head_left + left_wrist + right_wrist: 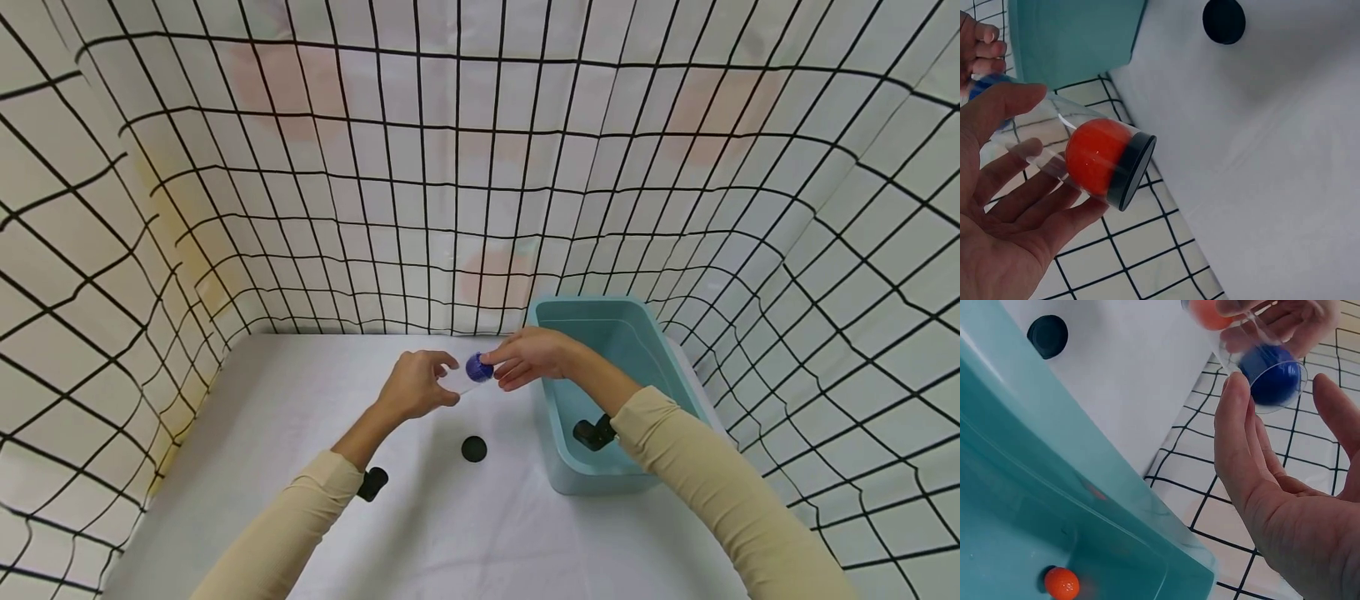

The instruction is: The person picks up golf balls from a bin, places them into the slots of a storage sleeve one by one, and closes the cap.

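My left hand [417,385] grips a clear tube [1054,125] around its side, thumb on one side and fingers on the other. Inside, an orange ball [1096,153] lies against the black cap [1132,172] that closes one end. A blue ball [1272,376] sits at the tube's uncapped end, which points toward my right hand [534,358]. That hand's fingers are extended, fingertips right at the rim beside the blue ball, while its thumb stands apart in the right wrist view. The tube is held tilted above the white table.
A second black round cap [474,449] lies on the white table [420,533]. At the right stands a teal bin [566,482], under my right forearm, with an orange ball [1062,584] on its floor. Black netting [457,192] rises around the back and sides.
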Demonstrator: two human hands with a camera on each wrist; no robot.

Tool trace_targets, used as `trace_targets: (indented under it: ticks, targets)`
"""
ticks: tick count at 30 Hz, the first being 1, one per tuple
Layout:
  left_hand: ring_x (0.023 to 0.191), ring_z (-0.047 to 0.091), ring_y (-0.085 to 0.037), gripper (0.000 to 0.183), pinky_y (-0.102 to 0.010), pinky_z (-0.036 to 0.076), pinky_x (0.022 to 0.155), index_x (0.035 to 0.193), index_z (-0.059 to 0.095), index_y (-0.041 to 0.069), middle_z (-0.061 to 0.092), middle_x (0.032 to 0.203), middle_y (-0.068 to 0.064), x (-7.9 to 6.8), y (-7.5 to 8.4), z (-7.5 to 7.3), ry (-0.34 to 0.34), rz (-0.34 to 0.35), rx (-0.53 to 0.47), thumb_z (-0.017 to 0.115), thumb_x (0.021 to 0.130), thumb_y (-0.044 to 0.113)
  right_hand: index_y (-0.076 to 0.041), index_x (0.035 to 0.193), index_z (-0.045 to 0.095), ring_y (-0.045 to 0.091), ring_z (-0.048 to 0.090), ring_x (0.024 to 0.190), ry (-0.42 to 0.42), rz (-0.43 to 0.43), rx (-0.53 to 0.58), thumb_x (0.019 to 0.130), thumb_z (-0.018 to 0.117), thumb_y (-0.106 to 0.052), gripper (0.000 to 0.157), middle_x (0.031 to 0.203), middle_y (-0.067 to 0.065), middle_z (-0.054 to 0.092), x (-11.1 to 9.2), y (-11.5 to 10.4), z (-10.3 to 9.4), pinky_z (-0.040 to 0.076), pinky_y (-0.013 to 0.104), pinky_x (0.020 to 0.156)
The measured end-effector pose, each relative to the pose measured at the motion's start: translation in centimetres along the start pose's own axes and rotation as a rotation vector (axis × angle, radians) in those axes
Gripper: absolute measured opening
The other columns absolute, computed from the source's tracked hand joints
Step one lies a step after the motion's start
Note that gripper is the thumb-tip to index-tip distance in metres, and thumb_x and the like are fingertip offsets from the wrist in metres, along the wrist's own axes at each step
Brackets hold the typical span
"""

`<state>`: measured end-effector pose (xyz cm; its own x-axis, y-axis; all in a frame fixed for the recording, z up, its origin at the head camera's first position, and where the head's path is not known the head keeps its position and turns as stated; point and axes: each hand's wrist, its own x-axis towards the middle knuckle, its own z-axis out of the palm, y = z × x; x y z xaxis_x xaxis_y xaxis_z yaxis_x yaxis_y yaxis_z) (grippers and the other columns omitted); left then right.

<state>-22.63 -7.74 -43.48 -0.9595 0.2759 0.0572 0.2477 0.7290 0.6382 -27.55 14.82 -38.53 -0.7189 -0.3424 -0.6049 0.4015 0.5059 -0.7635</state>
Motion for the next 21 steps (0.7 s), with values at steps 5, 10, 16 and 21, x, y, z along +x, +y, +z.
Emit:
trace_targets:
  ticks: [5,10,16,21]
  targets:
    - [0.084,0.069,-0.021,0.044,-0.033,0.059,0.071,0.112,0.076,0.009,0.075,0.097,-0.011,0.0,-0.1,0.0,-0.001,0.010,0.004,0.089,0.071,0.018,0.002,0.139,0.052,0.029,0.071,0.105,-0.016,-0.001,0.012,0.093,0.074,-0.031,0.061,0.128,0.024,0.065,0.0,0.0,-0.3,0.060,0.039,0.089]
    - [0.081,0.069,-0.020,0.045,-0.032,0.061,0.072,0.114,0.075,0.008,0.074,0.096,-0.012,-0.2,-0.3,0.0,-0.018,-0.004,-0.016,0.088,0.072,0.016,0.001,0.143,0.050,0.032,0.069,0.110,0.005,-0.019,0.036,0.094,0.072,-0.030,0.062,0.133,0.024,0.063,-0.2,0.1,-1.2,0.059,0.038,0.091]
    - [0.083,0.070,-0.020,0.046,-0.032,0.060,0.073,0.116,0.074,0.007,0.074,0.099,-0.013,-0.3,-0.8,0.0,-0.023,0.005,-0.011,0.087,0.073,0.016,0.001,0.134,0.057,0.030,0.068,0.109,0.067,-0.079,0.059,0.097,0.069,-0.027,0.048,0.134,0.023,0.061,-1.2,0.0,-3.4,0.055,0.042,0.100]
    - [0.085,0.071,-0.021,0.045,-0.032,0.061,0.073,0.116,0.074,0.008,0.075,0.101,-0.014,-0.4,-1.1,-0.1,-0.014,0.000,0.000,0.087,0.073,0.016,0.005,0.138,0.052,0.029,0.067,0.107,0.142,-0.111,0.169,0.101,0.063,-0.021,0.047,0.135,0.024,0.057,-1.7,0.4,-6.2,0.046,0.048,0.110]
